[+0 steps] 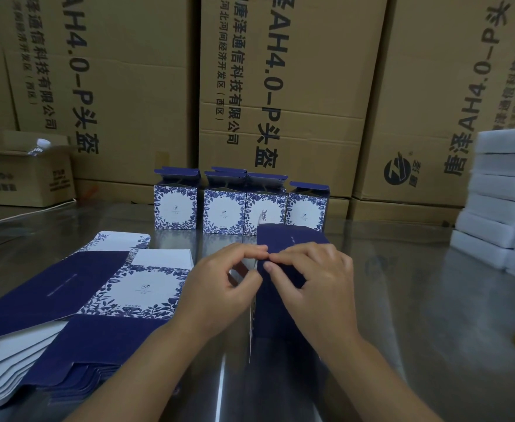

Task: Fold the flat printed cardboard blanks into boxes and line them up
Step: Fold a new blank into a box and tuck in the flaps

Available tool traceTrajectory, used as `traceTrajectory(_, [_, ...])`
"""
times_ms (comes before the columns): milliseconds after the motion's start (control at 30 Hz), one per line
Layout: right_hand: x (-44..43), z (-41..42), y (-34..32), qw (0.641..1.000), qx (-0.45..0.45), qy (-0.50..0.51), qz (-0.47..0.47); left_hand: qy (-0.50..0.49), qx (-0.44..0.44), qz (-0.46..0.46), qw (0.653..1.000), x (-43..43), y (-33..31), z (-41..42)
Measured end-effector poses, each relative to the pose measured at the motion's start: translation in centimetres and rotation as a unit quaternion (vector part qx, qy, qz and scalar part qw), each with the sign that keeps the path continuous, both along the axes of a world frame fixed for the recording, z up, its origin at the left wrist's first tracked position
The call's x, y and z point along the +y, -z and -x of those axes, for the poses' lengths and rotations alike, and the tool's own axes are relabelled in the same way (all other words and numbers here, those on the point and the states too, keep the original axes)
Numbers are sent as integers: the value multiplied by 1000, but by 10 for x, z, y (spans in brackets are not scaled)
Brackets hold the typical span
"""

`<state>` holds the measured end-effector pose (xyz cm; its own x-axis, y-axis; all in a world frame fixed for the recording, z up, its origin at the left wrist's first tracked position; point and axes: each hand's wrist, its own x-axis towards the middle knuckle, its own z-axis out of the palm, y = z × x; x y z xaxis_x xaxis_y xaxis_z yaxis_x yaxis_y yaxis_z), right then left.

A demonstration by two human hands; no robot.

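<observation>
Navy-blue printed cardboard blank [291, 237], half raised into a tube, stands on the shiny metal surface [417, 300] between both hands, just in front of the row of four folded blue-and-white floral boxes [224, 211]. The left hand [219, 284] and right hand [314, 278] both pinch its upper edge with curled fingertips. Uneven pressure there could crease the panel off its score line, or the tube could spring flat. Pushed forward, it may knock the nearest box. A stack of flat blanks [67, 300] lies at the left, white foam blocks [499, 202] at the right, and tall brown cartons [295, 86] behind.
</observation>
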<state>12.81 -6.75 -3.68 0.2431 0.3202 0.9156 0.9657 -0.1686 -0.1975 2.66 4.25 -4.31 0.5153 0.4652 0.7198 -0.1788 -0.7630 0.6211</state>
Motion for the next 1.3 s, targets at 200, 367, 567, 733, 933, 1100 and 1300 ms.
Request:
traceTrajectory(200, [-1,1,-1,1000,5,0,1,-8,6,-26,1000,0,0,1])
traceTrajectory(367, [-1,-1,0,1000,-2,5,3,-37,-12,-58,998,-2,0,2])
traceTrajectory(567, [1,-4,1,1000,-6,8,-16,-53,-21,-70,996,-2,-2,4])
traceTrajectory(733, [1,-5,2,1000,3,9,-5,-45,-20,-64,997,-2,-1,3])
traceTrajectory(933, [0,-3,2,1000,7,1,5,-3,-29,-28,999,-2,-1,2])
traceTrajectory(1100, [1,-1,2,999,15,-34,7,7,-42,-34,998,-3,-1,3])
traceTrajectory(1300, [-1,1,0,999,18,-34,8,10,-37,-32,999,-3,2,3])
